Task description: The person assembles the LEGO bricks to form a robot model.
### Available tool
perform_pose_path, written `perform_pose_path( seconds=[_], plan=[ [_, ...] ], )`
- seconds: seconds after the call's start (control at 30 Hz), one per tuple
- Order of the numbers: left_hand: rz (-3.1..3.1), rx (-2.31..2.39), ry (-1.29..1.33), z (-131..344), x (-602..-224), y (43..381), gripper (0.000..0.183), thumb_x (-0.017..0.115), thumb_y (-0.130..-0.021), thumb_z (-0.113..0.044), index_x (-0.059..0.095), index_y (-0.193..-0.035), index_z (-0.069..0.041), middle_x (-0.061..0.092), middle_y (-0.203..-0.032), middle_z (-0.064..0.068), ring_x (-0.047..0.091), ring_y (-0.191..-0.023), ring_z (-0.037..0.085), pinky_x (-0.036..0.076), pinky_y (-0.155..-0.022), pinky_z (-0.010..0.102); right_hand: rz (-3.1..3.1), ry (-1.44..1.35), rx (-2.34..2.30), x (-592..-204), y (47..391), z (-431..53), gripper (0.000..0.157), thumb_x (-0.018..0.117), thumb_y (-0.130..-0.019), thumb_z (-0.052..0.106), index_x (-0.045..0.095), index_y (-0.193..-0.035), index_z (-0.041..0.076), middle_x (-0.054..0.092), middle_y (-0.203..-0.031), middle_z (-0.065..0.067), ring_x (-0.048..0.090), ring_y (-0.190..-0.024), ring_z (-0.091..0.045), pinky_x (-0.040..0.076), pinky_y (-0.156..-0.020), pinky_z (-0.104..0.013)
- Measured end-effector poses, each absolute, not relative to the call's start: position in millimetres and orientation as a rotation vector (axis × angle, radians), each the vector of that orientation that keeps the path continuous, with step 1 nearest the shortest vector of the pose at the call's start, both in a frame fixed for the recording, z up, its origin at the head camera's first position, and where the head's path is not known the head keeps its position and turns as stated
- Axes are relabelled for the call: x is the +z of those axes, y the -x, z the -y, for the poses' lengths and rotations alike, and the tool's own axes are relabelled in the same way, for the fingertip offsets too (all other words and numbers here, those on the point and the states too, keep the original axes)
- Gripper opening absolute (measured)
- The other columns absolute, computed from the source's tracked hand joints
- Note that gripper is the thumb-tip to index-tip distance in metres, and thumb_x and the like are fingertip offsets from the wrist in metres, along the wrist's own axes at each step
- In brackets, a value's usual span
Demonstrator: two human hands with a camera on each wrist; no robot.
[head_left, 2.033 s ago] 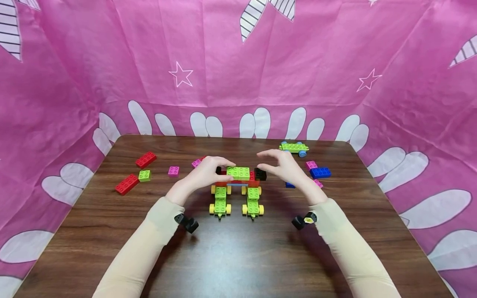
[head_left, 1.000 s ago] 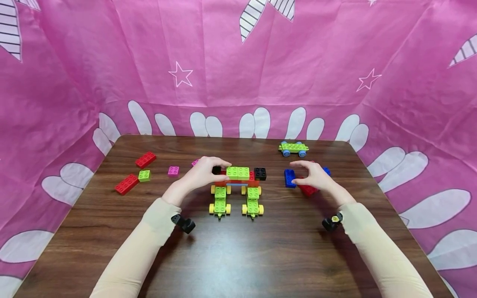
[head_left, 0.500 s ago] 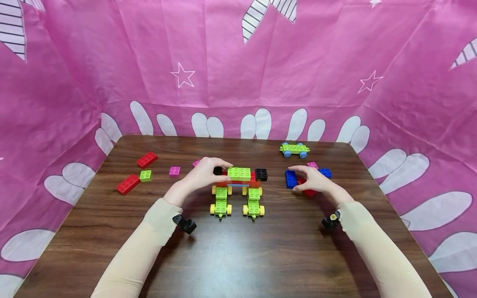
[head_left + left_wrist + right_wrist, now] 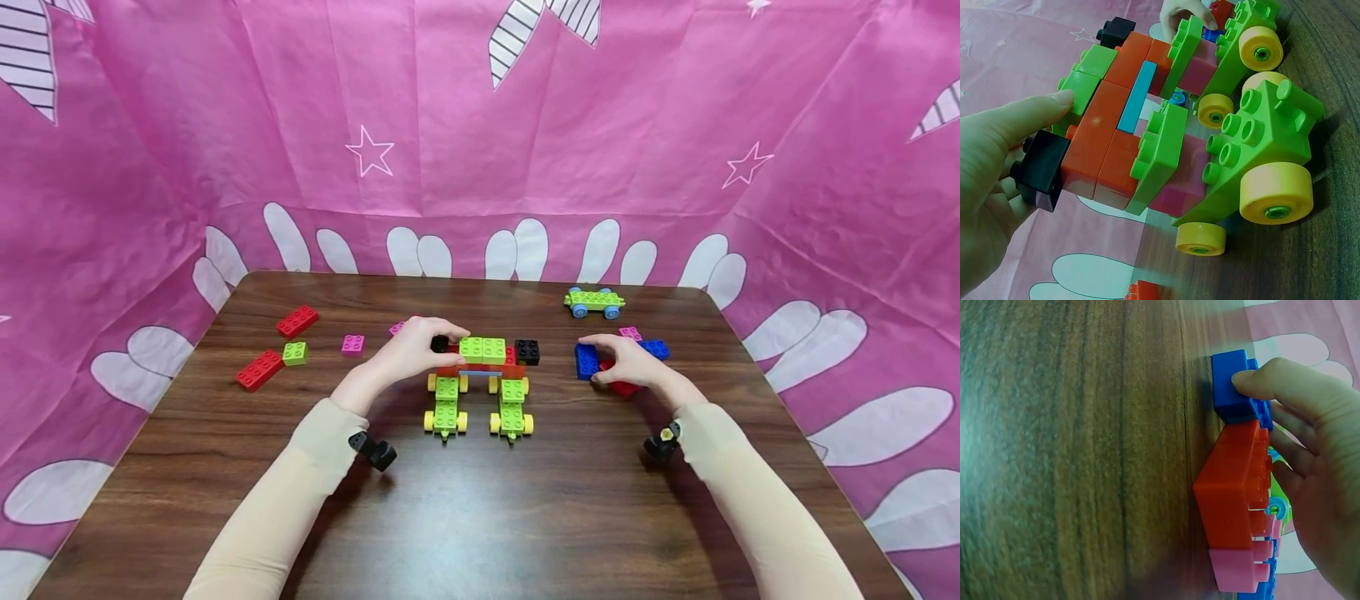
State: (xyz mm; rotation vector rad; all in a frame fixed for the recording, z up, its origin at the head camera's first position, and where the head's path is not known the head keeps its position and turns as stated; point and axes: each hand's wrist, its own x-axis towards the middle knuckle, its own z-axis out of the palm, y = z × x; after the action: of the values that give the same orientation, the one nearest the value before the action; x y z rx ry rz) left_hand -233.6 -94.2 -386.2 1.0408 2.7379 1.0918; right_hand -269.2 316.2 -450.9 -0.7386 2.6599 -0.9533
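Observation:
A wheeled brick build stands mid-table, with green bricks [image 4: 482, 349] on top, red bricks below, and black bricks [image 4: 527, 352] at its sides. Two green car bases [image 4: 512, 412] with yellow wheels support it. My left hand [image 4: 416, 346] holds its upper left end; in the left wrist view the thumb lies on a green brick [image 4: 1075, 94], and the fingers reach behind a black brick [image 4: 1041, 165]. My right hand [image 4: 636, 364] pinches a blue brick [image 4: 587, 362] on the table. In the right wrist view the thumb presses the blue brick's side [image 4: 1225, 390], beside a red brick [image 4: 1229, 487].
Red bricks [image 4: 260, 370], a green brick [image 4: 296, 353] and a pink brick [image 4: 353, 344] lie at left. Another blue brick [image 4: 655, 349] and a pink brick [image 4: 630, 333] lie behind my right hand. A green car base with blue wheels [image 4: 595, 301] stands near the back edge.
My right hand has moved right, from beside the build's black brick to the blue brick, and its fingers have closed on it. My left hand has stayed at the build.

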Motion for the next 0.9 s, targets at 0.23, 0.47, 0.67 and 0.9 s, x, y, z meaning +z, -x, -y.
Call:
perform_pose_path(
  seconds=[0.23, 0.47, 0.67, 0.9],
  plan=[
    [-2.736, 1.107, -1.038, 95, -386, 233, 0.038, 0.074, -0.085, -0.020, 0.068, -0.120, -0.005, 0.070, -0.107, 0.006, 0.061, -0.094, 0.017, 0.052, -0.082, 0.035, -2.724, 0.736, -0.942, -454, 270, -312, 0.066, 0.080, -0.077, 0.011, 0.051, -0.134, -0.003, 0.053, -0.134, -0.026, 0.049, -0.124, -0.044, 0.039, -0.103, -0.058],
    [-2.742, 1.106, -1.035, 95, -387, 234, 0.038, 0.075, -0.084, -0.020, 0.068, -0.119, -0.007, 0.071, -0.104, 0.005, 0.061, -0.091, 0.016, 0.051, -0.081, 0.034, -2.767, 0.681, -0.976, -454, 272, -302, 0.067, 0.081, -0.077, 0.015, 0.051, -0.133, -0.005, 0.053, -0.133, -0.027, 0.050, -0.124, -0.044, 0.039, -0.103, -0.056],
    [-2.745, 1.095, -1.049, 95, -388, 234, 0.038, 0.075, -0.085, -0.021, 0.068, -0.119, -0.006, 0.071, -0.105, 0.005, 0.061, -0.091, 0.016, 0.051, -0.080, 0.033, -2.785, 0.640, -0.972, -455, 276, -293, 0.069, 0.081, -0.076, 0.020, 0.051, -0.134, -0.004, 0.053, -0.133, -0.026, 0.050, -0.124, -0.044, 0.040, -0.103, -0.056],
    [-2.742, 1.102, -1.055, 95, -386, 233, 0.037, 0.075, -0.085, -0.020, 0.069, -0.118, -0.005, 0.071, -0.105, 0.006, 0.062, -0.092, 0.017, 0.052, -0.081, 0.034, -2.829, 0.608, -0.952, -458, 280, -284, 0.071, 0.083, -0.074, 0.022, 0.053, -0.132, -0.004, 0.055, -0.131, -0.026, 0.054, -0.119, -0.042, 0.043, -0.101, -0.054]
  ],
)
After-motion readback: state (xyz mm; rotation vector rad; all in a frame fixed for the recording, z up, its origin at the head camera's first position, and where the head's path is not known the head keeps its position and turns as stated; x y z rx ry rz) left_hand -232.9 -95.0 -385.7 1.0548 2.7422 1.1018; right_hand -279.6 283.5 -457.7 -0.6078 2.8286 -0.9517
